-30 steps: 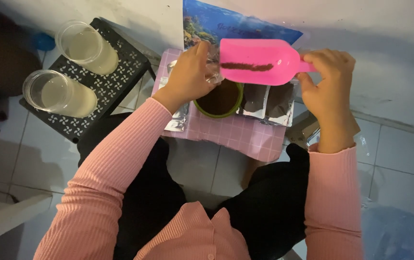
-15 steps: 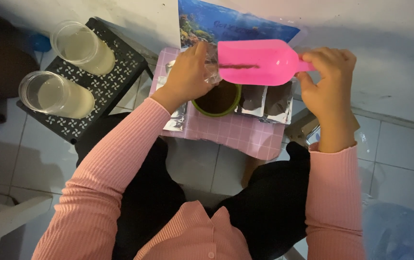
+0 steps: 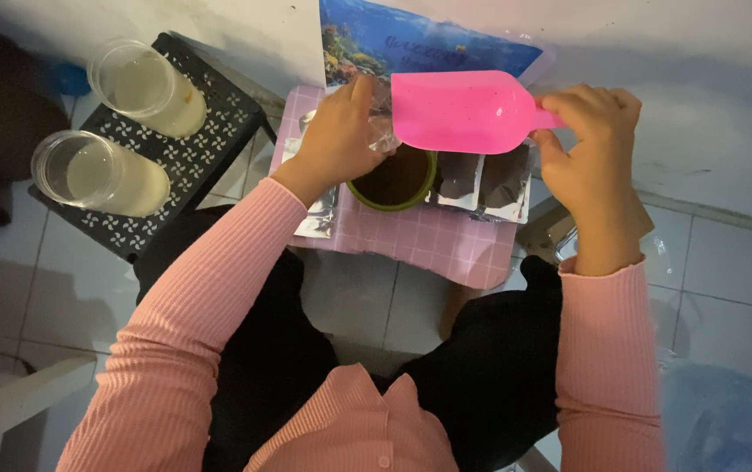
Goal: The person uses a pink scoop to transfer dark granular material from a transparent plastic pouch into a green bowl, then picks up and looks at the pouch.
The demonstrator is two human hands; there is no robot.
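Pink scoop [image 3: 463, 112] level, mouth pointing left.

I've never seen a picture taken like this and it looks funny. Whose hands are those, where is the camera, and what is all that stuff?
The camera sits on a person's head and looks straight down, so you see their own arms in pink sleeves and their lap. No machine here, only two bare hands. The right hand holds a pink scoop by its handle. The left hand grips a clear plastic bag right at the scoop's front end. Under them is a small pink checked table with a green cup of something dark brown, and little packets of dark stuff beside it. To the left, a black stool carries two clear jars of pale liquid. A blue underwater picture lies at the top.
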